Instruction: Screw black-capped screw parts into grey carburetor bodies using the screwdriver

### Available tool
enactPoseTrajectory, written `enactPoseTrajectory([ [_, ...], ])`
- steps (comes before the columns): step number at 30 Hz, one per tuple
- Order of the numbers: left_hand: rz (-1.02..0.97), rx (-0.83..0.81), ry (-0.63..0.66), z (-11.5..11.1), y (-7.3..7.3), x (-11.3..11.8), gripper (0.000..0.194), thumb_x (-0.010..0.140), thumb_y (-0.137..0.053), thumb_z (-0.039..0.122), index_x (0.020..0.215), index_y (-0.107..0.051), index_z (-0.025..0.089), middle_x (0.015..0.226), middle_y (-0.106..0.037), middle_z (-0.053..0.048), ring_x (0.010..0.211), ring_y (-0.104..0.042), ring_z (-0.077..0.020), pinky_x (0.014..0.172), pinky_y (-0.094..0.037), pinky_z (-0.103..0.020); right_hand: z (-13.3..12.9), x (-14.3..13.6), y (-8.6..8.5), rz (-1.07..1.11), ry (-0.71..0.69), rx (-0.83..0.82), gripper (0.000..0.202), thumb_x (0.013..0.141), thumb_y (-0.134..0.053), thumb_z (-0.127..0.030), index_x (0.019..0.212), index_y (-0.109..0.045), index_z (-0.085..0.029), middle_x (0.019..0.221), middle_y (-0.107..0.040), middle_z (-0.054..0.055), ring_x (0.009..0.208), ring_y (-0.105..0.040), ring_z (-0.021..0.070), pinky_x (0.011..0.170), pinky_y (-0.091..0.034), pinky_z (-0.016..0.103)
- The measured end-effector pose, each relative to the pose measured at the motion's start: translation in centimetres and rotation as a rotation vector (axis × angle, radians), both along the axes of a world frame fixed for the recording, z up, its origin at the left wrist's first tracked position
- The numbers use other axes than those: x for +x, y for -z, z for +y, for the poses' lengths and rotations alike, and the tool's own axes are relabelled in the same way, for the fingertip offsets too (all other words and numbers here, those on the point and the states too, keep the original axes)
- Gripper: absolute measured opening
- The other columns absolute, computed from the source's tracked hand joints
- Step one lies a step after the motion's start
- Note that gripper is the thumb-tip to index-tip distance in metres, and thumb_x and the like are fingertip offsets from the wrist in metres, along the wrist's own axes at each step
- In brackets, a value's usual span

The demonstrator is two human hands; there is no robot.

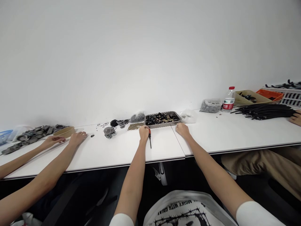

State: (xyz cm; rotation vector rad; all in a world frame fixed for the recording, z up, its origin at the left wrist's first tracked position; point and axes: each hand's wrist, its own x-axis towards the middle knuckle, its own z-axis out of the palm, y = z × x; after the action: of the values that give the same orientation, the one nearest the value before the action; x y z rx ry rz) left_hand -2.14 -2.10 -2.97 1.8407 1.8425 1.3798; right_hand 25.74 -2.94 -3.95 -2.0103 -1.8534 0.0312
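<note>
My left hand is at the front left corner of a metal tray filled with small black and brass-coloured parts. Its fingers are curled; a screwdriver with an orange handle lies against their right side, its dark shaft pointing toward the table's front edge. At the tray's front right corner is my right hand, fingers curled in; what they hold, if anything, is too small to make out. Brass-coloured pieces are spread left of the tray, and a grey part sits farther left.
At the left, a co-worker's hands are near grey parts and a round container. Bags, a bottle, bins and black tubes stand at the right, where another person's hand shows.
</note>
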Motion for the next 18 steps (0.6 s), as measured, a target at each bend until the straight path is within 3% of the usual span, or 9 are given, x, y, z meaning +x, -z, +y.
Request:
enactPoseTrajectory([
  [4,-0.001,0.134,-0.153,-0.7,-1.7,-0.5,0.033,0.075,-0.037,0.003,0.070,-0.065,0.019,0.079,-0.070,-0.006,0.081,-0.064,-0.0182,0.080,-0.048,-0.029,0.0,0.0,-0.1,0.010,-0.004,0.012,0.029,0.093,-0.044,-0.014,0.101,-0.072,-0.013,0.101,-0.072,0.015,0.097,-0.068,0.0240,0.077,-0.043,0.027],
  [8,0.075,0.218,-0.287,-0.8,-4.2,-2.7,0.031,0.079,-0.037,0.005,0.080,-0.065,0.018,0.090,-0.067,-0.008,0.090,-0.062,-0.0211,0.083,-0.048,-0.032,0.1,0.0,0.0,0.037,-0.009,0.023,0.030,0.093,-0.044,-0.014,0.100,-0.073,-0.013,0.100,-0.072,0.015,0.094,-0.068,0.0227,0.076,-0.043,0.026],
  [13,0.255,0.217,-0.452,-0.5,-7.2,-7.9,0.030,0.082,-0.044,0.011,0.101,-0.066,0.012,0.110,-0.060,-0.018,0.114,-0.054,-0.0301,0.097,-0.043,-0.041,0.3,0.1,0.1,0.067,-0.012,0.023,0.030,0.092,-0.044,-0.014,0.103,-0.073,-0.013,0.102,-0.072,0.016,0.097,-0.067,0.0242,0.077,-0.043,0.028],
  [18,0.434,0.148,-0.567,-1.1,-8.0,-13.4,0.038,0.082,-0.051,0.021,0.115,-0.062,0.004,0.121,-0.054,-0.027,0.122,-0.047,-0.0406,0.101,-0.038,-0.053,0.5,0.2,0.2,0.076,-0.010,0.013,0.029,0.092,-0.045,-0.014,0.099,-0.073,-0.013,0.100,-0.072,0.016,0.097,-0.068,0.0245,0.077,-0.044,0.028],
])
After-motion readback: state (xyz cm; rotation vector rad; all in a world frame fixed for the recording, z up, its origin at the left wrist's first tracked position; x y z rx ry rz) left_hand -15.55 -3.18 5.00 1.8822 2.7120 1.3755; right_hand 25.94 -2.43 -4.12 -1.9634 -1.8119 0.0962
